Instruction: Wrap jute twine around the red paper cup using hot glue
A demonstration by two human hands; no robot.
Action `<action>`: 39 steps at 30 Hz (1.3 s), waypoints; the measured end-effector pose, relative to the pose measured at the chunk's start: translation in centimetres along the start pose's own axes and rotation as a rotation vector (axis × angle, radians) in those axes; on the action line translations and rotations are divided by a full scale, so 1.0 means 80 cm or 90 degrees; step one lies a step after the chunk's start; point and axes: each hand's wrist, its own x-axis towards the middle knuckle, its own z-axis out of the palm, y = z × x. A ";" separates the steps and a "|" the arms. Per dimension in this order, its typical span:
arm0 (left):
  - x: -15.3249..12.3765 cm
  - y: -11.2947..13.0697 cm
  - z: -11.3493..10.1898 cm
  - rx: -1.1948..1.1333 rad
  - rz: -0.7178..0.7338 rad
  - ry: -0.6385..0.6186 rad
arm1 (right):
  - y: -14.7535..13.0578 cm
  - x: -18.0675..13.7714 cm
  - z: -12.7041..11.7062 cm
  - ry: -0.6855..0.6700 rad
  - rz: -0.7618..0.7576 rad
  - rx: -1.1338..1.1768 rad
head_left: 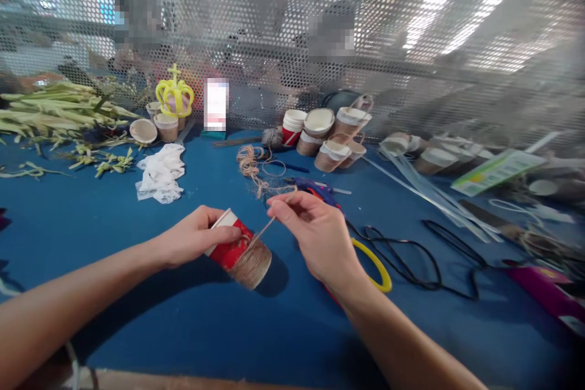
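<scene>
Near left of the glue gun [322, 190], paper cup [228, 251]: tilted above the blue table [192, 329], its lower end wound with twine [251, 265].
Left hand [198, 236]: holding the cup's red side under the thumb, other fingers hidden behind.
Right hand [320, 234]: on the glue gun's near side, pinching a straight strand of the twine.
Cup wall and twine: judged light and stiff but crushable, the twine rough and grippy; the unwound red part seemed the place to hold.
Packet print: the green-and-white packet [498, 172] right of the glue gun perhaps bore text, too blurred to read.
</scene>
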 end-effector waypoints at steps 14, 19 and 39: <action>-0.007 -0.002 0.004 0.034 0.055 -0.023 | 0.013 0.003 0.006 -0.024 0.018 -0.046; -0.008 -0.003 0.005 0.029 0.075 -0.005 | 0.019 0.002 0.008 -0.040 0.020 -0.056; -0.016 0.000 0.006 0.141 0.189 -0.010 | 0.017 -0.006 0.014 -0.095 0.100 -0.056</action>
